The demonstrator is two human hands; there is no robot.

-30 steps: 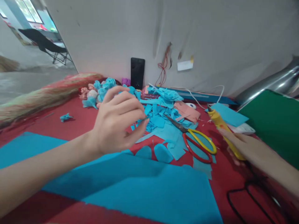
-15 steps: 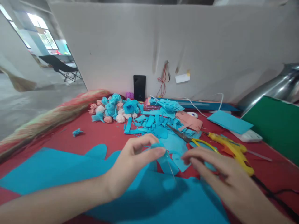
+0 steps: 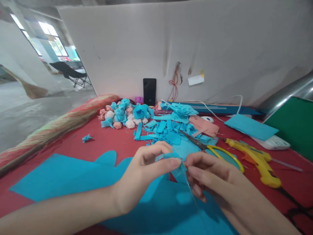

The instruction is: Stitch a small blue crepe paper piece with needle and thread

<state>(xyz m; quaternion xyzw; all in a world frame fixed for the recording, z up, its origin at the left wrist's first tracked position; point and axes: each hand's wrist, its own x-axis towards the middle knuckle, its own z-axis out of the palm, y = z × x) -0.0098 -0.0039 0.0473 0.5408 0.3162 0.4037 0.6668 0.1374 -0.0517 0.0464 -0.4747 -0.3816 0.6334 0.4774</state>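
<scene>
Small blue piece: held up off the table, centre front, over the big blue sheet. L hand pinches its top edge betw. thumb & forefinger. R hand pinches the opposite side, fingers pressed together on it, prob. to steady it from both ends. Thin strand hangs below; type unclear. Scissors & glue gun lie just R of the hands, prob. for easy reach. Scraps & rolled flowers sit further back on the red table.
</scene>
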